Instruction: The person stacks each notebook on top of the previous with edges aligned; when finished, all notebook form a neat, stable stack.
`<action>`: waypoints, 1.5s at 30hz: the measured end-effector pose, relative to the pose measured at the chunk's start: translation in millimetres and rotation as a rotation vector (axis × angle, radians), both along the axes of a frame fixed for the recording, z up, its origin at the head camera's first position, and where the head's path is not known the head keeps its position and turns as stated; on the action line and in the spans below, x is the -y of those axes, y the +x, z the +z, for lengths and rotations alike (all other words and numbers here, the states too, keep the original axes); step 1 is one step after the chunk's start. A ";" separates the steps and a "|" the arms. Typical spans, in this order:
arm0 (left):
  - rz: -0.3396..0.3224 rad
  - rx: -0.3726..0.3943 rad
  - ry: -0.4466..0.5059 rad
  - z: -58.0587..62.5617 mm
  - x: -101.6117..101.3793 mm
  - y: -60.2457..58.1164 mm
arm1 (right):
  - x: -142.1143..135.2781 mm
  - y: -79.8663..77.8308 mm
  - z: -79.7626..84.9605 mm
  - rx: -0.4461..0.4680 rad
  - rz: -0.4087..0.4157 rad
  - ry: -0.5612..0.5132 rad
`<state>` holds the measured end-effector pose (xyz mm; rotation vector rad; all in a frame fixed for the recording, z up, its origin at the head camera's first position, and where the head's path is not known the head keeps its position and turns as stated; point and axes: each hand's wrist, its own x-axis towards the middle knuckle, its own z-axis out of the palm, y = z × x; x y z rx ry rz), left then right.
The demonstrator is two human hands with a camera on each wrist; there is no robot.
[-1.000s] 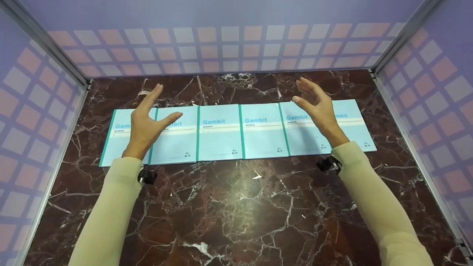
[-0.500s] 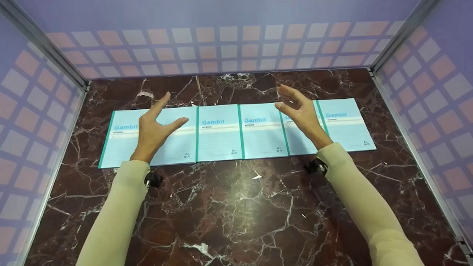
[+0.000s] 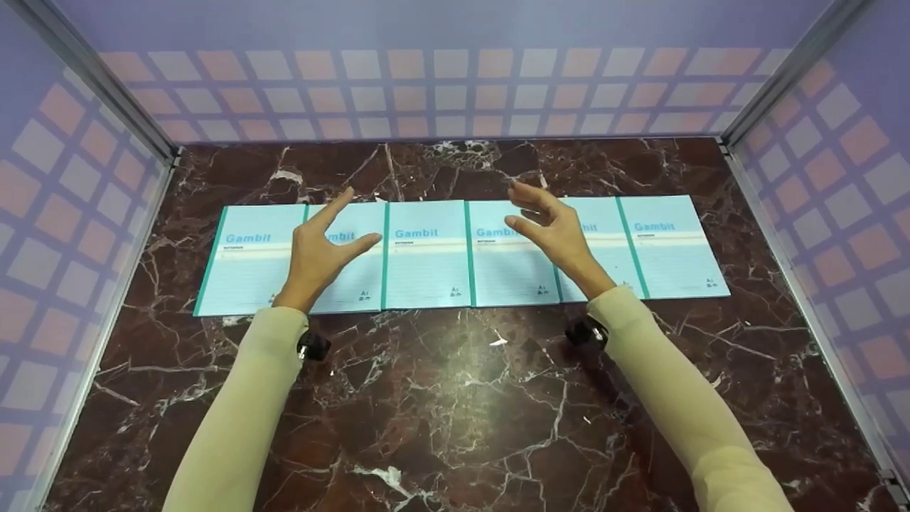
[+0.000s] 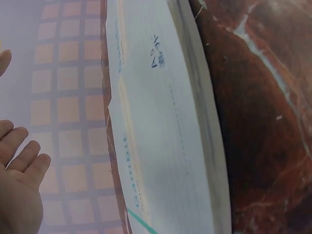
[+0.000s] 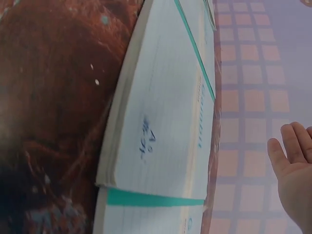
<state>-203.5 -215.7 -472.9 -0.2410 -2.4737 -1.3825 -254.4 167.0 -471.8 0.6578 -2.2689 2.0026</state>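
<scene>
Several pale blue Gambit notebooks with green spines lie edge to edge in one row, among them a middle notebook (image 3: 426,274) and a far-right notebook (image 3: 679,259). My left hand (image 3: 320,256) hovers over the second notebook (image 3: 359,284) from the left, thumb and fingers spread apart. Above the fourth and fifth notebooks floats my right hand (image 3: 561,238), fingers slightly bent and thumb apart from them. Neither hand holds anything. Both wrist views show the notebooks' thick page edges, with the left palm (image 4: 19,190) and right palm (image 5: 297,183) partly in frame.
The notebooks lie on a dark red marbled tabletop (image 3: 455,398). Purple panels with pink and white squares enclose it: a back panel (image 3: 455,28), a left panel (image 3: 35,235) and a right panel (image 3: 853,213). Small white scraps (image 3: 499,341) dot the surface.
Both hands have moved inward, the left to the right and the right to the left, and slightly nearer me. The notebooks stay in their row; the head view has shifted a little.
</scene>
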 end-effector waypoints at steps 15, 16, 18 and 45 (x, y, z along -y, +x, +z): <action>-0.048 0.036 -0.041 -22.4 -14.4 -1.4 | 22.4 4.9 -26.8 0.097 0.076 0.070; -0.052 0.039 -0.048 -23.6 -15.1 -1.2 | 23.9 4.9 -27.8 0.098 0.079 0.080; -0.059 0.050 -0.060 -25.4 -16.5 -0.4 | 26.9 5.5 -29.6 0.099 0.085 0.108; -0.150 0.218 -0.140 -42.5 -23.3 4.8 | 43.8 14.5 -47.5 0.143 0.114 0.439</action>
